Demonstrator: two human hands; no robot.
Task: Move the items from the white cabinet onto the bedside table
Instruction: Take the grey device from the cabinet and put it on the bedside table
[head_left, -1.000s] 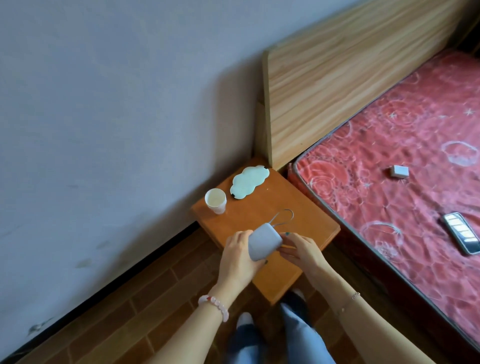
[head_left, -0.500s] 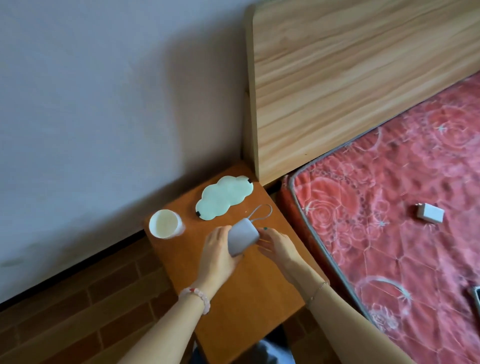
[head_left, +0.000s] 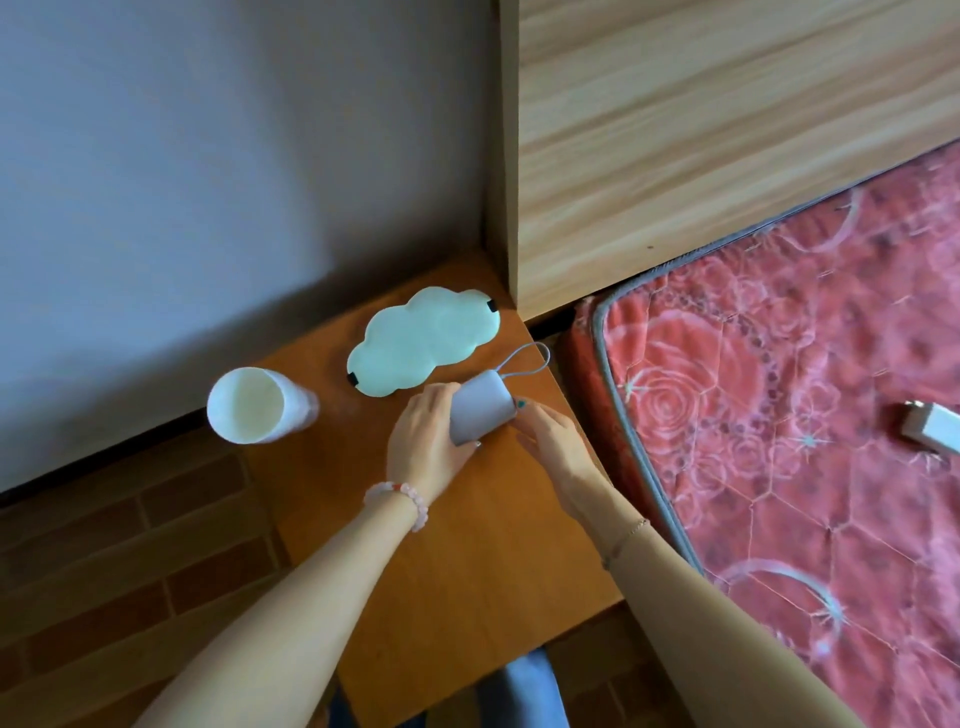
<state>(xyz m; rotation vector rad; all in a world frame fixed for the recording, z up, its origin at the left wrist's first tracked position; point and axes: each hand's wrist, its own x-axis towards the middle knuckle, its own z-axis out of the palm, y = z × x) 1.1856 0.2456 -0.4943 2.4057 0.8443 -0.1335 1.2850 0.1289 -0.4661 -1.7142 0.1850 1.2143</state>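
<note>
A small grey power bank (head_left: 480, 410) with a looped cord sits low over the far right part of the orange-brown bedside table (head_left: 467, 587). My left hand (head_left: 428, 441) wraps its left side and my right hand (head_left: 550, 441) touches its right edge with the fingertips. Just behind it lies a pale green cloud-shaped eye mask (head_left: 421, 348). A white paper cup (head_left: 254, 405) stands at the table's far left corner. The white cabinet is out of view.
A wooden headboard (head_left: 701, 145) rises right behind the table, and a red patterned mattress (head_left: 805, 415) borders its right side, with a small white box (head_left: 930, 426) on it. A grey wall stands behind, brown brick-pattern floor (head_left: 119, 545) lies to the left.
Both hands carried the power bank from the table's near edge toward its far right corner, by the eye mask. The camera moved closer and tilted down.
</note>
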